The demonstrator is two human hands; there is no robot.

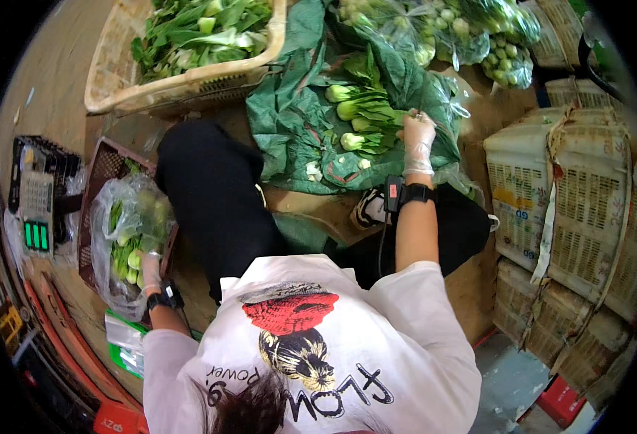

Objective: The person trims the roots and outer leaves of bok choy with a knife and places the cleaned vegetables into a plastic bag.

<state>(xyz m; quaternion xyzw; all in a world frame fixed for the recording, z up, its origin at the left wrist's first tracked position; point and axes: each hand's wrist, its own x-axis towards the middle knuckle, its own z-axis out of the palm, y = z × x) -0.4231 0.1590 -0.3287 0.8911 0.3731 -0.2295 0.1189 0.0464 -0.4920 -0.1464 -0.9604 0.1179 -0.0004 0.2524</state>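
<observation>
My left hand (pixel 150 268), in a clear plastic glove, is at the near right part of a clear plastic bag (pixel 104 217) of bok choy (pixel 128 260); its fingers are blurred and I cannot tell whether they grip anything. The bag lies in a maroon plastic crate (pixel 86 209). My right hand (pixel 419 130), gloved too and bent at the fingers, is at the leafy ends of loose bok choy heads (pixel 363 125). Those lie in a row on a green woven sheet (pixel 280 125), with cut white pieces (pixel 313 171) near them. Whether the right fingers are closed on a leaf is unclear.
A beige crate (pixel 215 73) of leafy greens stands ahead on the left. Bagged bok choy (pixel 459 27) lies ahead on the right. Strapped white crates (pixel 579 184) are stacked on the right. A scale with a lit display (pixel 36 236) stands far left, above green-edged plastic bags (pixel 126 344).
</observation>
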